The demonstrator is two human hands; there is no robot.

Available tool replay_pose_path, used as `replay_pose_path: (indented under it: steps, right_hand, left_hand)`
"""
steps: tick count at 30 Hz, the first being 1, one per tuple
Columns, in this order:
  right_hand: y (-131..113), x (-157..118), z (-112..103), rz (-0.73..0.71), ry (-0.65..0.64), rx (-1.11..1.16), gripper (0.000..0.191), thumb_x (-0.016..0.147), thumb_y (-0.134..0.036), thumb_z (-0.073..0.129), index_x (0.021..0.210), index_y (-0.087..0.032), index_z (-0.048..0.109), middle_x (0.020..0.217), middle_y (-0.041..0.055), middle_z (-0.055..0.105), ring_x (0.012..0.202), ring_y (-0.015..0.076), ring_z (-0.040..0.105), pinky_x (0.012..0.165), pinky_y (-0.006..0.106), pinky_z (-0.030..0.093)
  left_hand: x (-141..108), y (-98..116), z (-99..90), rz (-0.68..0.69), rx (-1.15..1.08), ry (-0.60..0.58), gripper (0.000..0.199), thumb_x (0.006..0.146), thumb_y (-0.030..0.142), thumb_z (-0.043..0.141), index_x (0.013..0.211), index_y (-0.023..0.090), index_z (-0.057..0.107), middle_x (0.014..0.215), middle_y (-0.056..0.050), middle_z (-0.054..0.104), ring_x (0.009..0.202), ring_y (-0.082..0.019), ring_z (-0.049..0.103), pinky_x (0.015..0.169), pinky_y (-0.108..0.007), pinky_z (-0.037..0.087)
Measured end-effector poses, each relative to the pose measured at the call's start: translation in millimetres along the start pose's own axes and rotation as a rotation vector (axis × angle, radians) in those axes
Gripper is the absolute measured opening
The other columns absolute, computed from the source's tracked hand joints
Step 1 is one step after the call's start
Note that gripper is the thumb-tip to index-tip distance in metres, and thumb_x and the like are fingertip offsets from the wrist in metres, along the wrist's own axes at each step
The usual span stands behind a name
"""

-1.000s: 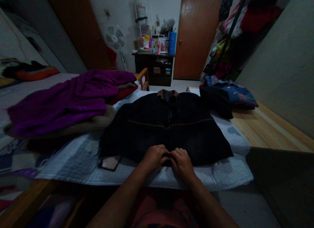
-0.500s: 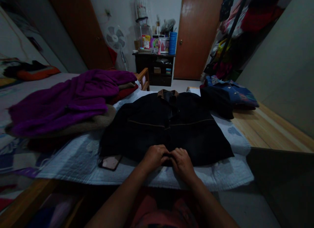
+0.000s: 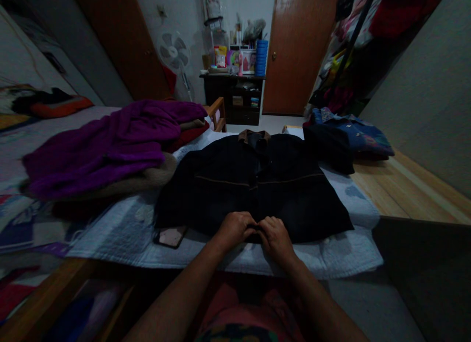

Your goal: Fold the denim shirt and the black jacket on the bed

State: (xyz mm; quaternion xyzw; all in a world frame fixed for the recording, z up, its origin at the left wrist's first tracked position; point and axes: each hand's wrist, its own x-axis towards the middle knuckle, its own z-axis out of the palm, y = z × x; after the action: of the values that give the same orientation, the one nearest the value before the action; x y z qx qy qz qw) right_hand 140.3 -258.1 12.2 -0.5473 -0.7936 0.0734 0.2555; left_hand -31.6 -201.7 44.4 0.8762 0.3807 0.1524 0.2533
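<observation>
The room was dim, with a standing fan (image 3: 173,50), a dark cabinet (image 3: 233,118) and a brown door (image 3: 298,52) at the back. In front of me a pale blue quilt (image 3: 121,239) was spread, and my black jacket (image 3: 217,199) lay across its middle, the brown collar (image 3: 243,136) at the far edge and the hem towards the near edge. My left hand (image 3: 235,229) and right hand (image 3: 275,235) met at the middle of that hem, almost touching; the fingers of both were curled nearly closed, thumbs against fingertips, each pinching a bit of the dark cloth. A phone (image 3: 171,236) lay near the quilt's near edge, to the left of my hands, against the jacket's corner. A purple garment (image 3: 103,150) was heaped over other clothes along the left side. Past the quilt's far right corner, a denim garment (image 3: 362,131) rested on a wooden ledge (image 3: 401,185), with dark cloth (image 3: 329,145) bunched beside it; I couldn't tell whether that was a jacket sleeve.
</observation>
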Motion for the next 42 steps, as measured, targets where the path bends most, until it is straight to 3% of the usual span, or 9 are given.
replay_pose_path:
  steps: [10,15,17,20,22,25,29,36,42]
  right_hand:
    - [0,0,4,0.023,0.002,-0.012,0.008,0.087,-0.015,0.052,0.087,-0.020,0.057,0.084,0.0036,0.057,0.080,0.0195,0.047,0.072,0.032,0.033]
    - [0,1,-9,0.076,-0.064,0.137,0.011,0.084,-0.013,0.055,0.092,-0.020,0.058,0.089,0.0035,0.058,0.084,0.0187,0.050,0.077,0.031,0.036]
    - [0,4,-24,0.063,-0.142,0.248,0.012,0.081,-0.016,0.059,0.093,-0.020,0.059,0.090,0.0026,0.059,0.086,0.0182,0.052,0.078,0.031,0.038]
    - [4,15,-53,0.066,-0.350,0.468,0.011,0.084,-0.026,0.059,0.092,-0.020,0.062,0.086,0.0009,0.061,0.080,0.0161,0.055,0.071,0.027,0.042]
    - [9,27,-67,0.105,-0.437,0.569,0.016,0.089,-0.029,0.051,0.087,-0.019,0.064,0.081,0.0002,0.062,0.072,0.0139,0.056,0.064,0.024,0.041]
    - [20,52,-71,0.178,-0.318,0.548,0.021,0.090,-0.025,0.045,0.084,-0.019,0.065,0.075,-0.0005,0.063,0.067,0.0128,0.055,0.060,0.023,0.040]
    - [38,88,-47,0.272,-0.102,0.427,0.018,0.083,-0.015,0.048,0.085,-0.019,0.066,0.080,0.0017,0.066,0.074,0.0150,0.058,0.069,0.025,0.043]
    - [53,101,9,0.263,0.121,0.323,0.021,0.080,-0.008,0.047,0.087,-0.019,0.064,0.093,0.0062,0.063,0.090,0.0181,0.058,0.085,0.030,0.044]
    - [58,89,25,0.190,0.192,0.226,0.035,0.082,-0.006,0.039,0.104,-0.018,0.063,0.106,0.0091,0.064,0.099,0.0206,0.055,0.091,0.034,0.043]
  left_hand:
    - [-2,3,-4.9,-0.040,-0.066,-0.019,0.015,0.079,0.022,0.067,0.093,0.019,0.072,0.093,-0.004,0.070,0.086,-0.016,0.064,0.077,-0.024,0.047]
    - [6,-6,-34.9,-0.054,-0.288,-0.257,0.032,0.077,0.028,0.067,0.107,0.019,0.067,0.097,-0.002,0.069,0.086,-0.016,0.064,0.074,-0.023,0.048]
    - [15,-15,-47.7,-0.101,-0.266,-0.190,0.029,0.083,0.029,0.059,0.109,0.017,0.065,0.102,-0.004,0.069,0.092,-0.016,0.063,0.080,-0.025,0.048]
    - [35,-30,-59.6,-0.245,0.015,0.078,0.036,0.084,0.032,0.058,0.116,0.015,0.062,0.118,-0.010,0.062,0.110,-0.022,0.057,0.096,-0.031,0.042]
    - [50,-37,-61.4,-0.372,0.188,0.172,0.048,0.083,0.040,0.059,0.123,0.014,0.057,0.125,-0.014,0.057,0.117,-0.027,0.052,0.099,-0.036,0.039]
    - [71,-41,-56.4,-0.548,0.298,0.160,0.062,0.082,0.058,0.054,0.124,0.013,0.054,0.127,-0.019,0.053,0.119,-0.035,0.049,0.094,-0.043,0.043]
    - [91,-39,-42.7,-0.664,0.376,0.148,0.064,0.077,0.063,0.057,0.119,0.015,0.053,0.123,-0.020,0.056,0.115,-0.036,0.053,0.088,-0.044,0.045]
    - [99,-50,-29.5,-0.540,0.380,0.079,0.031,0.085,0.039,0.058,0.111,0.022,0.052,0.101,-0.010,0.069,0.094,-0.026,0.066,0.073,-0.032,0.047]
    - [87,-57,-38.1,-0.453,0.394,0.313,0.023,0.091,0.035,0.051,0.111,0.024,0.051,0.101,-0.006,0.069,0.090,-0.023,0.066,0.071,-0.030,0.044]
